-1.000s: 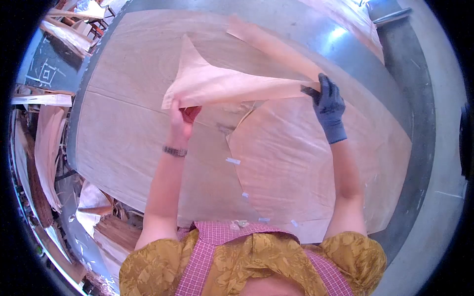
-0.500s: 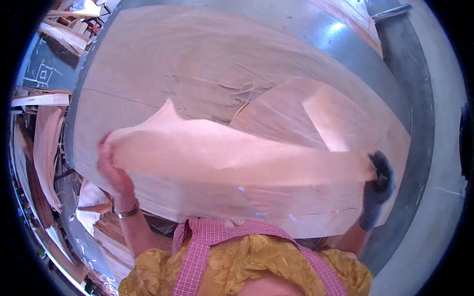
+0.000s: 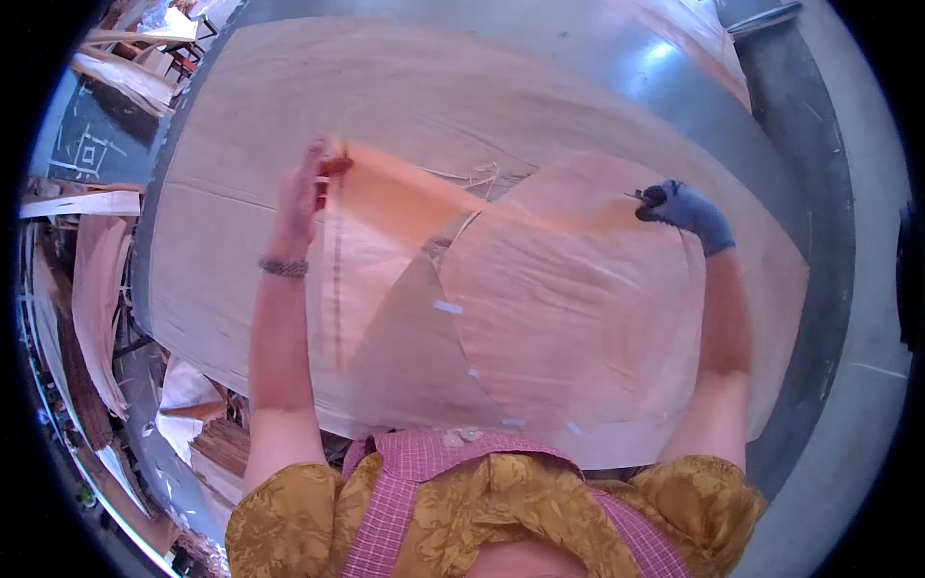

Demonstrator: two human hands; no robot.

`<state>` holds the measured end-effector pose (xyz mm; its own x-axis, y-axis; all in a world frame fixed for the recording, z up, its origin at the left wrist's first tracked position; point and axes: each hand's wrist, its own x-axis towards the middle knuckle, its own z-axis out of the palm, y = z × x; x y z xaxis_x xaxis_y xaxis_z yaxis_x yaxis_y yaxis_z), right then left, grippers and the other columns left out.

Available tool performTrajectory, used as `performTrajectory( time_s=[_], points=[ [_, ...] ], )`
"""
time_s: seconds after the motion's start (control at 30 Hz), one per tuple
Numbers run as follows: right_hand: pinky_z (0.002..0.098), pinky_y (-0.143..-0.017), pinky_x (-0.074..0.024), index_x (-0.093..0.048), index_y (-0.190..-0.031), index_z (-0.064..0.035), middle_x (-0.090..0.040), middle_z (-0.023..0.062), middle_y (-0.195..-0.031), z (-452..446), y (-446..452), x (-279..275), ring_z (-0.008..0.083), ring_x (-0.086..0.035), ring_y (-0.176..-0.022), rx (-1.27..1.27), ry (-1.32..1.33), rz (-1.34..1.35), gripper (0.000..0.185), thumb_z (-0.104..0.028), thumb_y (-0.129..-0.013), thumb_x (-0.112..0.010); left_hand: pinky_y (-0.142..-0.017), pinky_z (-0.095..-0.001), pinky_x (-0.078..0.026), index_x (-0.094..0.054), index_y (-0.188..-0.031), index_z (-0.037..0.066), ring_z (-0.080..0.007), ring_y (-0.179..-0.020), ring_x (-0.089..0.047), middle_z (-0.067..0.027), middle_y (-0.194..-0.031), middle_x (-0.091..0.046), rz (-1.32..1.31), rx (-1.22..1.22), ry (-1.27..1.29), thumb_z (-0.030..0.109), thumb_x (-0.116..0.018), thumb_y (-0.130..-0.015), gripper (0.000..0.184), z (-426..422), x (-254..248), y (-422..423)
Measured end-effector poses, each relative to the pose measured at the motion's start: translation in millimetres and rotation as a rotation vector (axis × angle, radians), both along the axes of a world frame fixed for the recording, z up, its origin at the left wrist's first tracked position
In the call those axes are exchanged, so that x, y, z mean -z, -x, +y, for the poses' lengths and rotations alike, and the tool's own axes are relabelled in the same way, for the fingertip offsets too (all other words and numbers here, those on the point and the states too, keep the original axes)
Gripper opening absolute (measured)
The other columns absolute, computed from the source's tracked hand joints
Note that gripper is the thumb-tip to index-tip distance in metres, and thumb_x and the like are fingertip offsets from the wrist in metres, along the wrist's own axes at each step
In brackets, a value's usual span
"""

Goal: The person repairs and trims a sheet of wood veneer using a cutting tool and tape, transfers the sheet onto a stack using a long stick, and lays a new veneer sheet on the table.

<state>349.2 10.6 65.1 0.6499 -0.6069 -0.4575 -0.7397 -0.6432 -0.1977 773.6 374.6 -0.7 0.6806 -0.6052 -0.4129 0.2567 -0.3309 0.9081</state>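
Note:
A thin, pale sheet of wood veneer (image 3: 400,197) stretches between my two hands above the work surface, its far edge raised and its body blurred by motion. My bare left hand (image 3: 313,188), with a bracelet at the wrist, pinches its left end. My right hand (image 3: 679,207), in a grey-blue glove with dark fingertips, is closed at the right end of the sheet. A small dark, thin thing pokes out by the gloved fingers; I cannot make out what it is. Beneath lies a wide layer of veneer (image 3: 231,125), with short pieces of pale tape (image 3: 447,307) nearer to me.
Torn veneer strips (image 3: 482,178) lie near the middle of the layer. A bare grey metal table surface (image 3: 578,48) shows at the far side. Stacked veneer offcuts (image 3: 96,299) stand on the left, and more veneer (image 3: 217,433) lies below the table's left edge.
Both hands have moved away from my body, carrying the veneer sheet, and have come closer together. The sheet's far edge is lifted, and more taped veneer shows below it.

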Motion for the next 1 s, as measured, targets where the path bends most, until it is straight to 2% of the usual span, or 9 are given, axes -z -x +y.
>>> performTrajectory(
  time_s=[0.03, 0.13, 0.17, 0.4, 0.57, 0.67, 0.77, 0.87, 1.0],
  points=[
    [0.034, -0.066, -0.0495, -0.07, -0.098, -0.0079, -0.065, 0.0104, -0.077, -21, 0, 25, 0.0214, -0.061, -0.069, 0.001, 0.0, 0.021, 0.044, -0.042, -0.071, -0.079, -0.074, -0.0263, -0.05, -0.069, -0.103, 0.007, -0.0108, -0.08, -0.059, -0.0038, -0.092, -0.067, 0.142, 0.051, -0.017, 0.047, -0.064, -0.088, 0.043, -12, 22, -3],
    [0.032, -0.052, -0.0468, -0.071, -0.097, -0.0098, -0.062, 0.0075, -0.072, -51, -18, 38, 0.0165, -0.058, -0.06, 0.092, -0.081, 0.209, 0.046, -0.044, -0.069, -0.08, -0.074, -0.0263, -0.05, -0.067, -0.103, 0.004, -0.0114, -0.08, -0.06, -0.0048, -0.091, -0.066, -0.063, 0.159, -0.018, 0.028, -0.074, -0.085, 0.031, -25, 68, 1],
    [0.0311, -0.048, -0.0454, -0.071, -0.096, -0.0105, -0.061, 0.007, -0.07, -56, -24, 39, 0.0153, -0.057, -0.057, 0.134, -0.122, 0.294, 0.046, -0.046, -0.068, -0.08, -0.072, -0.0261, -0.051, -0.062, -0.101, 0.003, -0.0123, -0.079, -0.061, -0.0042, -0.09, -0.064, -0.044, 0.167, -0.047, 0.012, -0.075, -0.082, 0.026, -26, 77, -2],
    [0.0288, -0.042, -0.0417, -0.069, -0.087, -0.0091, -0.061, 0.0048, -0.063, -96, -39, 62, 0.0146, -0.053, -0.05, 0.088, -0.147, 0.275, 0.041, -0.047, -0.072, -0.077, -0.068, -0.0249, -0.052, -0.047, -0.111, 0.0, -0.0119, -0.078, -0.062, -0.0073, -0.086, -0.063, -0.054, 0.162, -0.061, 0.004, -0.072, -0.079, 0.04, -26, 92, -8],
    [0.0333, -0.06, -0.0452, -0.068, -0.088, -0.0023, -0.063, 0.0067, -0.07, -120, -50, 87, 0.016, -0.055, -0.061, -0.062, -0.035, -0.016, 0.04, -0.038, -0.073, -0.079, -0.062, -0.025, -0.052, -0.045, -0.114, 0.0, -0.0114, -0.069, -0.063, -0.0072, -0.079, -0.065, -0.158, 0.223, -0.162, 0.003, -0.072, -0.074, 0.048, -28, 74, 3],
    [0.0336, -0.066, -0.0477, -0.068, -0.093, -0.0034, -0.066, 0.0099, -0.076, -129, -59, 89, 0.0181, -0.06, -0.067, -0.069, 0.019, 0.05, 0.043, -0.04, -0.072, -0.078, -0.059, -0.0255, -0.051, -0.045, -0.118, 0.0, -0.011, -0.066, -0.062, -0.0063, -0.077, -0.064, -0.196, 0.218, -0.224, 0.004, -0.074, -0.073, 0.054, -30, 69, 11],
    [0.0337, -0.072, -0.0496, -0.069, -0.098, -0.0067, -0.069, 0.0121, -0.087, -125, -58, 96, 0.0203, -0.065, -0.077, -0.157, 0.285, -0.027, 0.045, -0.041, -0.071, -0.079, -0.059, -0.0256, -0.051, -0.044, -0.124, 0.0, -0.0103, -0.064, -0.061, -0.0047, -0.075, -0.062, -0.263, 0.211, -0.155, 0.006, -0.075, -0.071, 0.062, -26, 92, 10],
    [0.0431, -0.083, -0.0489, -0.068, -0.099, -0.0107, -0.068, 0.0146, -0.1, -123, -73, 82, 0.0335, -0.063, -0.096, -0.051, 0.13, 0.158, 0.049, -0.049, -0.07, -0.074, -0.059, -0.0265, -0.05, -0.038, -0.136, 0.001, -0.0106, -0.063, -0.059, -0.0036, -0.072, -0.061, -0.318, 0.21, -0.188, 0.006, -0.075, -0.07, 0.076, -28, 87, 17],
    [0.0432, -0.083, -0.0491, -0.068, -0.098, -0.0122, -0.068, 0.0137, -0.1, -123, -70, 90, 0.033, -0.064, -0.097, -0.055, 0.177, 0.133, 0.044, -0.047, -0.071, -0.074, -0.05, -0.0237, -0.048, -0.018, -0.149, 0.008, -0.0095, -0.058, -0.059, -0.0042, -0.071, -0.063, -0.371, 0.253, -0.229, -0.001, -0.072, -0.075, 0.092, -28, 92, 19]
  ],
)
